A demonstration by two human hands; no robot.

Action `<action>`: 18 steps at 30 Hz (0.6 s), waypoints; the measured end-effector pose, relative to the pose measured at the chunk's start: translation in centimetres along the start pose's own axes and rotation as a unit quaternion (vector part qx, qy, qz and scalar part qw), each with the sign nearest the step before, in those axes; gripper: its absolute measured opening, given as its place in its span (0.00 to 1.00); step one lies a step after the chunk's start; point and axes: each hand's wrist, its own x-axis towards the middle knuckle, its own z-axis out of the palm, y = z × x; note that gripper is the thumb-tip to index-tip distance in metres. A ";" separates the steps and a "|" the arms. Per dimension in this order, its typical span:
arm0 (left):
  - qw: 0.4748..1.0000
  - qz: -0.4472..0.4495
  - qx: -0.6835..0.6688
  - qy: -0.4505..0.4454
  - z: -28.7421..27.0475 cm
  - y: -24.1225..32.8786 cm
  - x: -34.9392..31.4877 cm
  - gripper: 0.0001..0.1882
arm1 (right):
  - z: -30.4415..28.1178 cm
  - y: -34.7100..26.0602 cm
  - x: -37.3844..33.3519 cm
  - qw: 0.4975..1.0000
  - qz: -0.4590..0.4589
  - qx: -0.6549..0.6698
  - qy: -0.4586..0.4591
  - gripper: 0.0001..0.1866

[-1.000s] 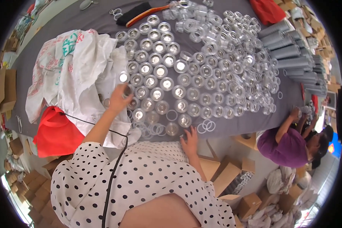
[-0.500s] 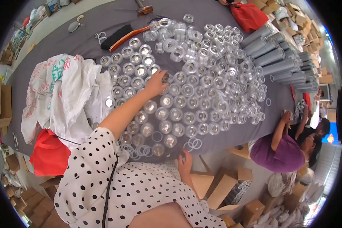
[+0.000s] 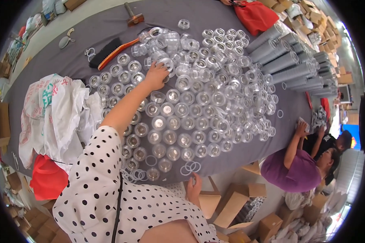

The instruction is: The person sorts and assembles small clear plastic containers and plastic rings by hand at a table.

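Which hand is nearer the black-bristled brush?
Left. The left hand is at the clear containers, right of the brush; the right hand is at the table's near edge, farther off.

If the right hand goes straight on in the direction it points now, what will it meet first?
The right hand would probably meet the pale rings first, just ahead; the exact gap is unclear.

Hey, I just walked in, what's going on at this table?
A person's left hand is at a loose pile of clear round containers. Their right hand is near the table's front edge, beside some pale rings. Similar containers stand in rough rows closer in, and a co-worker in purple is off to the right.
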 end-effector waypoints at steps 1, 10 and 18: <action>1.000 0.002 0.000 -0.003 -1.2 0.6 -0.8 0.22 | 0.0 -0.3 0.4 1.000 0.003 0.001 0.000 0.15; 0.486 -0.165 -0.819 -0.256 0.9 10.4 -17.3 0.28 | 1.7 -10.9 5.5 0.894 0.122 0.420 -0.097 0.21; 0.689 -0.099 -0.631 -0.343 2.6 16.6 -25.2 0.30 | 4.3 -4.1 -1.0 0.852 0.281 0.441 -0.007 0.20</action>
